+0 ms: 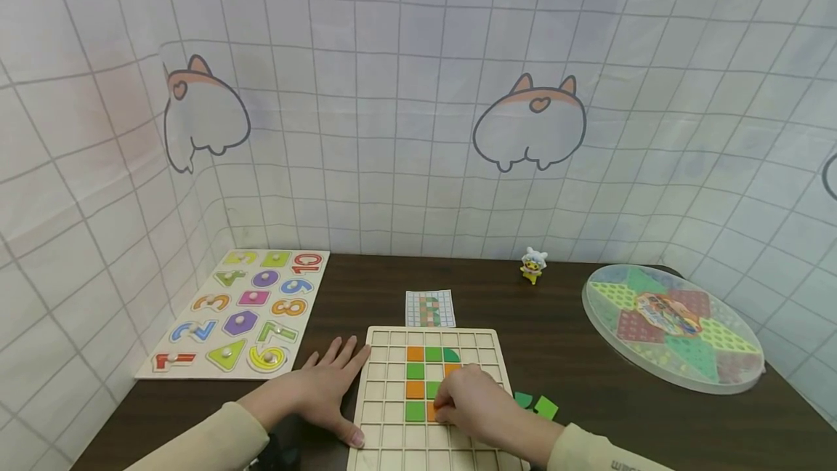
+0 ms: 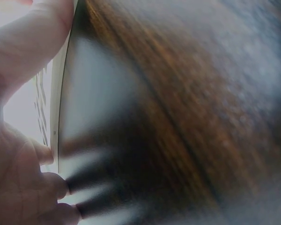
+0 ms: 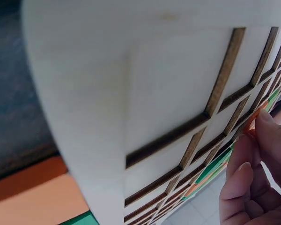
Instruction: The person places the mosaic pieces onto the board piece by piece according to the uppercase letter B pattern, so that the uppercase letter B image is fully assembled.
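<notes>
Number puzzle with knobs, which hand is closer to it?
Left. Your left hand rests at the left edge of the grid board, just right of the number puzzle; your right hand is farther off, over the grid board, pinching an orange tile.

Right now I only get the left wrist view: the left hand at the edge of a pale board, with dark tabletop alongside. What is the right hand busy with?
Observer: From the head and right wrist views, the right hand is pinching an orange tile at the grid of the board.
Operator: My view can't show me the far side. Is anything lying just beyond the board's far edge?
Observer: Yes, the head view shows a small printed card there on the table, with a coloured pattern on a grid.
</notes>
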### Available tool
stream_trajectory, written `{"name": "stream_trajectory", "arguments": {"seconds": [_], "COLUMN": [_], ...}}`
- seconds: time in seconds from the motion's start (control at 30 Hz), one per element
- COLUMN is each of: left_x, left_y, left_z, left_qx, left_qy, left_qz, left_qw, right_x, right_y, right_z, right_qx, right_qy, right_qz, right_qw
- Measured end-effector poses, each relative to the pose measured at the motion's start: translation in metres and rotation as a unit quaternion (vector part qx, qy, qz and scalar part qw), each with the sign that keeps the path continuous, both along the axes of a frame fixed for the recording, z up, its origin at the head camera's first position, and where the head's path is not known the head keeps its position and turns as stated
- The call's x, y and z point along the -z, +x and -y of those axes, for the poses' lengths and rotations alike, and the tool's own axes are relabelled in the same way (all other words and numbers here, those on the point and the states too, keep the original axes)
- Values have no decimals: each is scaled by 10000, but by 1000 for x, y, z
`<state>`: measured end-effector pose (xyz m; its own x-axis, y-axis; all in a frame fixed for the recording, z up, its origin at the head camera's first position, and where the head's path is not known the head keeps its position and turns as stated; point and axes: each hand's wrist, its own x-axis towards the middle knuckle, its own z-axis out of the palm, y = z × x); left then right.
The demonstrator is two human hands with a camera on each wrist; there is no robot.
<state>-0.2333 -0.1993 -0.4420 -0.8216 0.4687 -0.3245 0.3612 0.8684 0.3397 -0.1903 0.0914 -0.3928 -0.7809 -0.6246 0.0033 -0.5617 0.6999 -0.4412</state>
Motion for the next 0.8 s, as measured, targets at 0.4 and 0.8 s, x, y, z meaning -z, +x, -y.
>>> {"name": "stream_trajectory", "arguments": {"seconds": [0.4, 0.8], "left_x": [-2, 0], "left_y": [1, 1], "left_z": [-2, -1], "left_qx": [-22, -49], "left_qy": [-2, 22], "left_qz": [12, -1], "left_qw": [10000, 10000], "right_x": [-9, -7], "right_y": [-3, -24], "right_z": [-29, -112], "right_qx": [90, 930], "right_qy": [-566, -429], "right_qz": [168, 362], "right_qw": [9982, 9941]}}
